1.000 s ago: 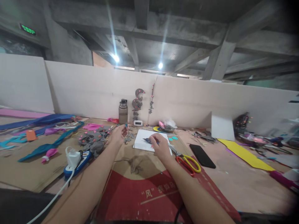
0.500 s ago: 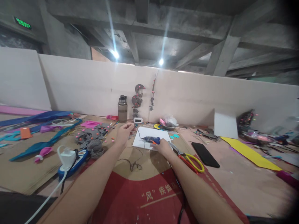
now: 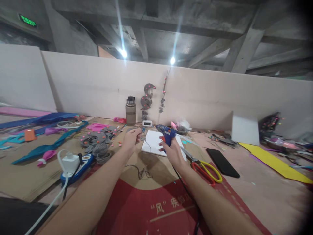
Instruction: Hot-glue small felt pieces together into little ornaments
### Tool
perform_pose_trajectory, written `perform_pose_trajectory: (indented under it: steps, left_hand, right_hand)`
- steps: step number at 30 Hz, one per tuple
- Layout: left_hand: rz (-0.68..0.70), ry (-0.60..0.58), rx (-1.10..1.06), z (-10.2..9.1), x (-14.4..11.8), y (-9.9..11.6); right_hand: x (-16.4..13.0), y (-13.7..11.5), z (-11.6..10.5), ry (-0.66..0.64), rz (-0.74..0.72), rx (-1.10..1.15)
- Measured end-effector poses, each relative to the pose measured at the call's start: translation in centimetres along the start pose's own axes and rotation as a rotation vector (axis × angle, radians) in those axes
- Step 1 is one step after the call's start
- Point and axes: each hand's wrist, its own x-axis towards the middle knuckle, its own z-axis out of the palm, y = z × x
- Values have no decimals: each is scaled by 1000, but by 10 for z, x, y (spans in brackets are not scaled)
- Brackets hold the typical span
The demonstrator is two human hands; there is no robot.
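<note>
My right hand (image 3: pixel 175 152) is wrapped round the handle of a blue hot glue gun (image 3: pixel 168 132), whose nozzle points to the left above the white sheet (image 3: pixel 149 148). A black cable runs from its handle down past my right forearm. On the left, my left hand (image 3: pixel 131 141) pinches a thin grey cord (image 3: pixel 147 143) at the sheet's left edge. A small teal bit (image 3: pixel 143 129) shows at its fingertips, too small to make out. The cord hangs across the sheet, and a loose tangle of cord (image 3: pixel 141 173) lies on the cardboard nearer me.
Scissors (image 3: pixel 209 170) and a black phone (image 3: pixel 223 162) lie to the right. A blue power strip (image 3: pixel 79 169) and grey felt pieces (image 3: pixel 97 140) are on the left. A bottle (image 3: pixel 130 112) and a small digital clock (image 3: pixel 147 123) stand at the back, before a white partition.
My right hand has lifted the glue gun off the white sheet and turned it more upright. My left hand stays pinched at nearly the same spot. The view has shifted slightly.
</note>
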Motion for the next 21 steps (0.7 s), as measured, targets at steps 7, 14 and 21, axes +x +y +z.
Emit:
perform_pose_trajectory:
  steps: [7,14,21]
  left_hand:
    - [-70,-36,-65,2,-3,3]
    - [-77,-42,-74,3,-5,2]
    - [-84,-118,-95,4,-6,0]
  right_hand:
    - [-12,-10,5,-83,-40,-133]
    - [-13,-2,7,-104,-77,-249]
    - [-15,-2,6,-107,-128,-289]
